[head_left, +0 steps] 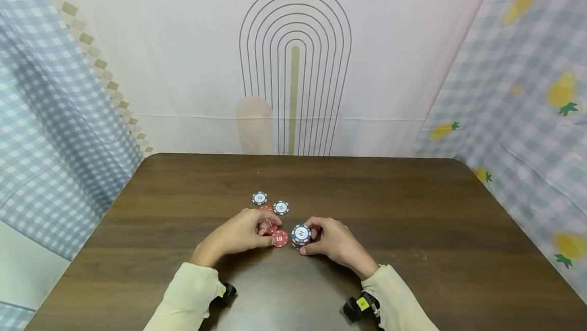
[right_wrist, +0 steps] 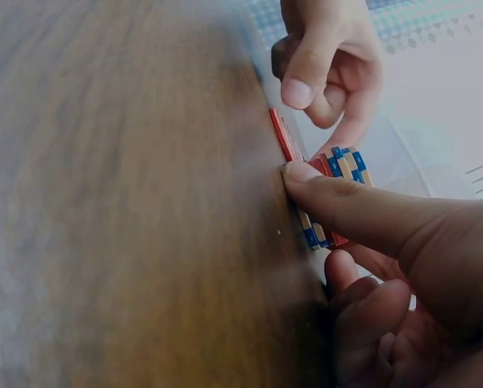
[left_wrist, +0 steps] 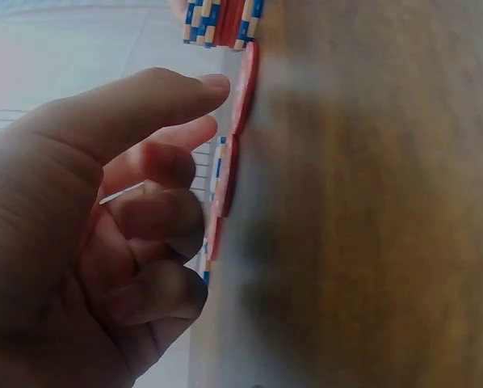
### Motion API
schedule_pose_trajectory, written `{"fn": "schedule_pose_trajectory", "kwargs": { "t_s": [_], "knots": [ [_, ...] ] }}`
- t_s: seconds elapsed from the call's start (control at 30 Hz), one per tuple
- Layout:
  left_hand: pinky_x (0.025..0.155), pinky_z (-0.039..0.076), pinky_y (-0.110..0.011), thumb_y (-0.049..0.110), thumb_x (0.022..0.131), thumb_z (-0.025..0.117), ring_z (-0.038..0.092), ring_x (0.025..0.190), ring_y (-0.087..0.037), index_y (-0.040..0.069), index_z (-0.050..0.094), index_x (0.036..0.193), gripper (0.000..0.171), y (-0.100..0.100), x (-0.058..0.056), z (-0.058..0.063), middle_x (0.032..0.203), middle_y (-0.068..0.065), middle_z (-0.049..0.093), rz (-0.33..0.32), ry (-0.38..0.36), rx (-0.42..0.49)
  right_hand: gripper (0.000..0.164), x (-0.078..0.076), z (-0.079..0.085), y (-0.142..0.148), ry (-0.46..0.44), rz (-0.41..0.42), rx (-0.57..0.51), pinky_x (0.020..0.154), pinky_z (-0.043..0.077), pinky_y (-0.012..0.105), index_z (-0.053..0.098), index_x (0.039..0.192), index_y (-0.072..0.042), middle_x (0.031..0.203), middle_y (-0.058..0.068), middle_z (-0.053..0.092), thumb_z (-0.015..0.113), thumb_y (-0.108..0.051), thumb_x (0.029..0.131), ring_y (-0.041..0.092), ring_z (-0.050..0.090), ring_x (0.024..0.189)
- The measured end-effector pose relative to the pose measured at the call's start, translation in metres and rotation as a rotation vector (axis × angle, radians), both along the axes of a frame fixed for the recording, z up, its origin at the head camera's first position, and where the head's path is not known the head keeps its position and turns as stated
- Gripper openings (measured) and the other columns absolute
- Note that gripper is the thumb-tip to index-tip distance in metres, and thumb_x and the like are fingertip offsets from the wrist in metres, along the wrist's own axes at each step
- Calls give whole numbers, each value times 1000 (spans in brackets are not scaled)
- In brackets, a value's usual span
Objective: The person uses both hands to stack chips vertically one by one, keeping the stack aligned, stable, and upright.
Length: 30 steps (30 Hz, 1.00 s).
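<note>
My right hand (head_left: 337, 242) grips a short stack of poker chips (head_left: 301, 233) between thumb and fingers. A blue-and-white chip marked 10 tops it, and red and blue edges show in the stack (right_wrist: 338, 166) in the right wrist view. Just left of it, my left hand (head_left: 240, 231) hovers over the loose chips. Its thumb and index finger are apart with nothing between them, the other fingers loosely bent. Near its thumb lies a red chip (head_left: 279, 238) marked 10, close to the stack. Another red chip (head_left: 272, 227) is partly hidden under the fingers.
Beyond the left hand lie two blue-and-white chips (head_left: 281, 208), with a partly covered red chip (head_left: 265, 208) beside them. Everything rests on a dark wooden table (head_left: 412, 203). Patterned cloth (head_left: 192, 66) hangs behind it and at both sides.
</note>
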<state>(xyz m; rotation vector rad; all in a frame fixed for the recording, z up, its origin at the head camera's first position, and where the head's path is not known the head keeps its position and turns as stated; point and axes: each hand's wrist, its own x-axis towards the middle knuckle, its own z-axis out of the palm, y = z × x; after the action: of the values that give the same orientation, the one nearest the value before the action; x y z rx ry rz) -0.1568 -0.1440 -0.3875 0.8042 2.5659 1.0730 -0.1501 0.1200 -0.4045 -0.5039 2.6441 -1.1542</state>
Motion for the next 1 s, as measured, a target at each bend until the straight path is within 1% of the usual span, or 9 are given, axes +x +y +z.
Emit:
{"fn": "schedule_pose_trajectory", "kwargs": {
  "t_s": [0.17, 0.37, 0.6, 0.7, 0.77, 0.83, 0.93, 1.0],
  "knots": [
    [58, 36, -19, 10, 87, 83, 41, 59, 0, 7, 75, 121, 34, 1, -1, -3, 64, 11, 46, 1, -26, -19, 33, -1, 1, 0, -8, 1, -7, 67, 40, 29, 72, 94, -22, 82, -6, 59, 98, -21, 72, 11, 52, 72],
    [55, 34, -20, 13, 88, 84, 37, 55, -2, 14, 78, 121, 34, 0, 0, -5, 60, 12, 42, 9, -53, -22, 33, -2, 2, 0, 3, 7, -11, 66, 40, 28, 72, 94, -21, 81, -6, 59, 98, -20, 73, 12, 52, 71],
    [55, 34, -20, 17, 88, 85, 38, 55, -1, 20, 80, 116, 29, -1, -1, -7, 60, 12, 44, 22, -41, -23, 33, -3, 2, 0, -1, 8, -8, 67, 41, 28, 72, 94, -22, 81, -6, 59, 98, -21, 73, 12, 52, 72],
    [53, 33, -21, 23, 88, 85, 38, 54, 0, 26, 81, 114, 26, -2, 0, -7, 60, 14, 43, 32, 3, -65, 33, -4, 3, 0, -1, 7, -4, 67, 40, 29, 72, 95, -21, 81, -6, 59, 97, -22, 73, 12, 52, 72],
    [53, 32, -22, 28, 89, 85, 37, 54, 1, 30, 81, 112, 24, -3, 0, -7, 59, 16, 43, 29, 55, -109, 33, -4, 3, -1, -4, 7, -3, 67, 40, 29, 72, 95, -21, 81, -6, 59, 97, -22, 74, 12, 52, 72],
    [54, 33, -22, 32, 88, 84, 38, 56, 2, 33, 81, 109, 21, -3, 1, -8, 61, 18, 43, 11, 116, -148, 33, -4, 3, -1, -6, 7, 1, 68, 40, 29, 72, 95, -21, 81, -6, 59, 97, -22, 74, 12, 52, 72],
    [56, 33, -22, 34, 86, 83, 39, 58, 4, 34, 79, 105, 19, -5, 2, -9, 63, 20, 42, -22, 195, -182, 33, -2, 3, -2, -12, 4, 5, 68, 41, 29, 72, 94, -22, 81, -6, 59, 98, -21, 73, 12, 52, 73],
    [56, 32, -22, 33, 84, 83, 39, 58, 5, 33, 79, 103, 19, -5, 3, -10, 63, 20, 42, -32, 226, -186, 33, -1, 2, -2, -16, -1, 6, 69, 41, 30, 72, 94, -22, 82, -5, 59, 98, -21, 73, 13, 52, 73]
  ]
}}
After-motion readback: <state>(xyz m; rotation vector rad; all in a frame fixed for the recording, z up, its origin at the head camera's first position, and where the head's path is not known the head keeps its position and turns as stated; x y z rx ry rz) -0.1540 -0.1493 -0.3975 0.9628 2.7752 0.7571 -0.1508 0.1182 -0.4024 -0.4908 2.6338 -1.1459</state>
